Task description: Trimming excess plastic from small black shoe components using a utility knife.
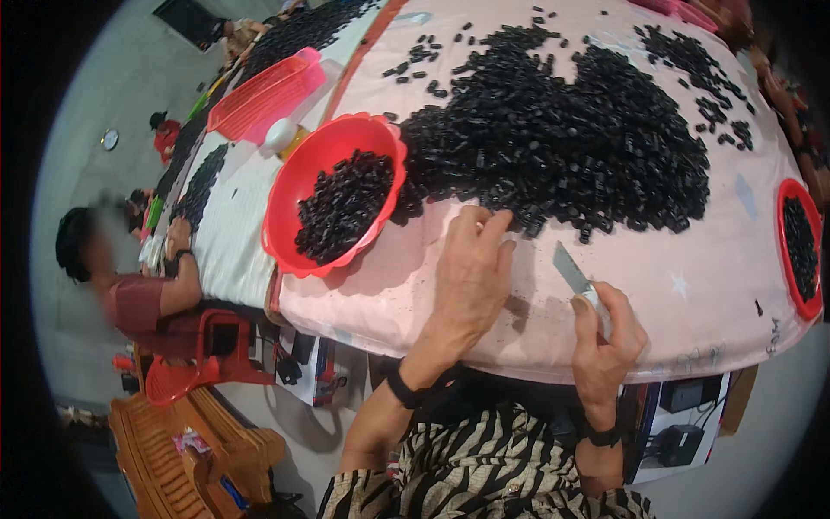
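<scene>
Note black cylindrical pieces [553,147] just beyond nearer left hand [471,281], with bent fingers [496,227] of unclear hold, versus right hand [608,342] gripping knife [571,270].

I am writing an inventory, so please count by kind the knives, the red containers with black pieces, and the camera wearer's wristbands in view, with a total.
Knife, in the right hand: 1
Red containers holding black pieces: 2
Camera wearer's dark wristbands: 2
Total: 5
</scene>
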Demonstrator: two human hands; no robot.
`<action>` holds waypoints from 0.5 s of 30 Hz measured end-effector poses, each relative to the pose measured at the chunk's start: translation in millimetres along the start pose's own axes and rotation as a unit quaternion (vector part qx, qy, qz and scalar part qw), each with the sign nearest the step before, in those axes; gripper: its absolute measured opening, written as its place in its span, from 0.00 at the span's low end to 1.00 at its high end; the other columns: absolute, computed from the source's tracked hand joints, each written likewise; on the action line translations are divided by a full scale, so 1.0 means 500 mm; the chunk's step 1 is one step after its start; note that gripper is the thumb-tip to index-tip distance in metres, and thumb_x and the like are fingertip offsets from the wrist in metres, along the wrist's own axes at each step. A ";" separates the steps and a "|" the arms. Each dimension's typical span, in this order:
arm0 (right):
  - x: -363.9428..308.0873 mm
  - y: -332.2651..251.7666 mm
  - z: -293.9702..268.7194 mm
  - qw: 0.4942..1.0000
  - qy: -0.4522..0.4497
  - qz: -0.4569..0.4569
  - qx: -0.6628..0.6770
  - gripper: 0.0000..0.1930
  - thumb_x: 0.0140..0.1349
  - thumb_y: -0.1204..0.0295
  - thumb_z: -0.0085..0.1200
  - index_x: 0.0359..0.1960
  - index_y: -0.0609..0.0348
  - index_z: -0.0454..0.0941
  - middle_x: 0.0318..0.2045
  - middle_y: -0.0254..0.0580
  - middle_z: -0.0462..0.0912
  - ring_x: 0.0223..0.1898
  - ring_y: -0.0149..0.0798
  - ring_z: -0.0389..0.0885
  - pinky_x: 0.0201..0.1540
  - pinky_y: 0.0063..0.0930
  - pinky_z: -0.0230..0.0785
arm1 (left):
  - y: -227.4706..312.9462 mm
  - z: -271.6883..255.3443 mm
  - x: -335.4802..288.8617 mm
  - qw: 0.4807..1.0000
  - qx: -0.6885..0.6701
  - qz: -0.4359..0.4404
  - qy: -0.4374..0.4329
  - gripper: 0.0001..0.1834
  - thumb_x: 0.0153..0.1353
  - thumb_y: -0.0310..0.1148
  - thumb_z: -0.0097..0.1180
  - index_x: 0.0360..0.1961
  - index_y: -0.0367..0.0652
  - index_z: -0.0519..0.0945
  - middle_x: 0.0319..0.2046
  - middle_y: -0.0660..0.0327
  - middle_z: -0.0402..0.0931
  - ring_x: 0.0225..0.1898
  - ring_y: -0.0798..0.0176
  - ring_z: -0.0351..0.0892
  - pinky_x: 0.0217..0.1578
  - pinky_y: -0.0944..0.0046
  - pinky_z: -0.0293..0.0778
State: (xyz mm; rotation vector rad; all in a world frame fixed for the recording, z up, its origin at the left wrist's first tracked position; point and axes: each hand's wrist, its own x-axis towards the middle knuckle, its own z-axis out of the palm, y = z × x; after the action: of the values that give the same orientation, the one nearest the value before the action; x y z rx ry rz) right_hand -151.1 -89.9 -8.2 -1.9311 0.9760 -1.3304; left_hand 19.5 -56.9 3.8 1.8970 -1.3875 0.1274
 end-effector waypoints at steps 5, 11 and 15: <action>-0.002 -0.007 -0.006 1.000 -0.016 0.008 -0.007 0.10 0.56 0.79 0.59 0.39 0.68 0.76 0.26 0.47 0.78 0.24 0.42 0.77 0.24 0.30 0.67 | 0.006 0.004 -0.002 1.000 0.001 0.015 0.013 0.13 0.50 0.16 0.52 0.38 0.36 0.79 0.35 0.51 0.75 0.38 0.46 0.75 0.40 0.54 0.72; -0.005 0.002 -0.005 1.000 -0.016 0.018 -0.005 0.11 0.56 0.76 0.61 0.38 0.67 0.76 0.26 0.46 0.78 0.23 0.40 0.76 0.22 0.29 0.65 | 0.009 -0.034 -0.013 0.971 -0.170 -0.160 -0.043 0.14 0.55 0.19 0.56 0.44 0.36 0.79 0.36 0.59 0.79 0.34 0.65 0.77 0.34 0.66 0.72; -0.004 -0.007 -0.003 0.999 -0.032 0.042 -0.013 0.10 0.57 0.76 0.61 0.38 0.66 0.76 0.26 0.44 0.78 0.23 0.36 0.74 0.22 0.27 0.62 | -0.019 -0.076 -0.052 0.877 -0.408 -0.254 -0.018 0.17 0.57 0.20 0.57 0.49 0.35 0.78 0.37 0.60 0.80 0.34 0.73 0.77 0.32 0.72 0.69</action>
State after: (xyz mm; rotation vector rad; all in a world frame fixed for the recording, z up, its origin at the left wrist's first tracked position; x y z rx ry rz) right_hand -152.2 -86.3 -5.7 -1.9187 1.0353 -1.2079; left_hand 30.3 -11.9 12.7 1.4469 -0.7183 -0.6583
